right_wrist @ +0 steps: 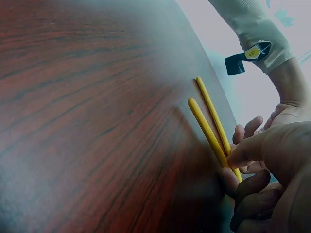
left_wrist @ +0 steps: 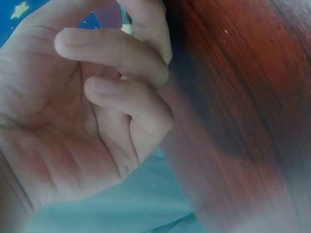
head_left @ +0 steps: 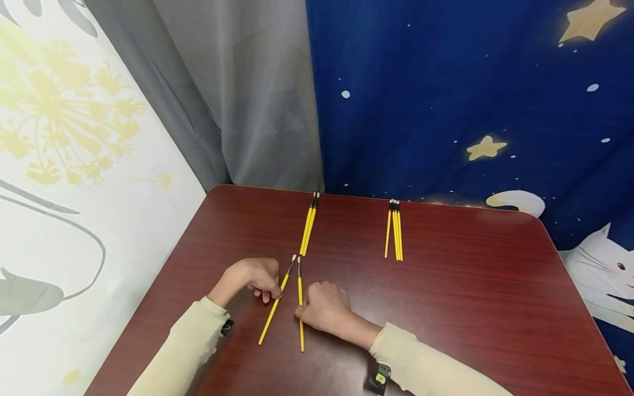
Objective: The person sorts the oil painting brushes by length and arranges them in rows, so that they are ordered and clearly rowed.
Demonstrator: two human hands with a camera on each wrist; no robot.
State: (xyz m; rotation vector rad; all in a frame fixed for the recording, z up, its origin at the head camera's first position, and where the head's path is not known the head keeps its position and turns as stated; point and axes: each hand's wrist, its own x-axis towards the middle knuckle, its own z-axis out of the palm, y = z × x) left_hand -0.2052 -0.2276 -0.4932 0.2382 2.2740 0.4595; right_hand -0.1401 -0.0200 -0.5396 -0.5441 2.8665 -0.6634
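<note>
A yellow-handled paintbrush (head_left: 269, 319) slants across the near-left part of the table, its pale bristle tip pointing away. My left hand (head_left: 260, 276) pinches it about mid-handle, and in the left wrist view the other fingers of this hand (left_wrist: 116, 111) curl loosely toward the palm. Just to its right, a second paintbrush (head_left: 300, 286) points nearly straight away. My right hand (head_left: 326, 305) pinches this one by the handle between thumb and finger. From the right wrist, the handle end of this paintbrush (right_wrist: 206, 127) sticks out close over the tabletop, beside the other paintbrush (right_wrist: 210, 99).
Two more paintbrushes (head_left: 309, 224) lie side by side toward the far edge of the reddish-brown table (head_left: 460, 297). Right of them lies a group of several paintbrushes (head_left: 397, 234), tips away. Grey and blue curtains (head_left: 426, 99) hang behind the table.
</note>
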